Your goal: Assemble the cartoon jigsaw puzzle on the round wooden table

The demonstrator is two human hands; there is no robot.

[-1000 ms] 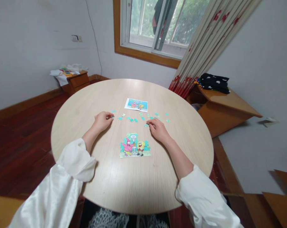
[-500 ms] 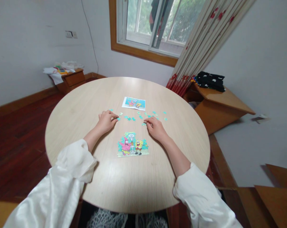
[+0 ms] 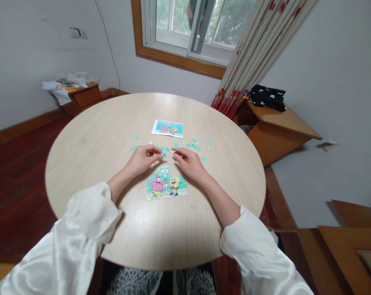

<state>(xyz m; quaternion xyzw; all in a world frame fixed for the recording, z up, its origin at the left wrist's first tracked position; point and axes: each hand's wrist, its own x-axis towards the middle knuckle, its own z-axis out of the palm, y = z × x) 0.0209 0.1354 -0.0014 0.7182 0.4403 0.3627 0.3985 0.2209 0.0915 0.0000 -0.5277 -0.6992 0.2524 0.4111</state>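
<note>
A partly built cartoon jigsaw (image 3: 166, 184) lies on the round wooden table (image 3: 111, 135) in front of me. My left hand (image 3: 142, 158) rests just above its top left corner, thumb and fingers pinched together next to a teal piece (image 3: 164, 155). Just above the puzzle's top right, my right hand (image 3: 190, 162) has its fingers loosely curled and pointing left; whether it holds a piece is hidden. Several loose teal pieces (image 3: 191, 144) are scattered beyond both hands. A printed reference picture (image 3: 167, 128) lies further back.
A low wooden cabinet (image 3: 277, 123) with black spotted cloth (image 3: 267, 96) stands right of the table, beside a curtain (image 3: 249, 61). A small stand with papers (image 3: 71, 88) is at the left wall. Cardboard (image 3: 348, 241) lies at the lower right.
Both hands have drawn inward toward each other, to just above the puzzle's top edge. My head has turned, shifting the scene left in view.
</note>
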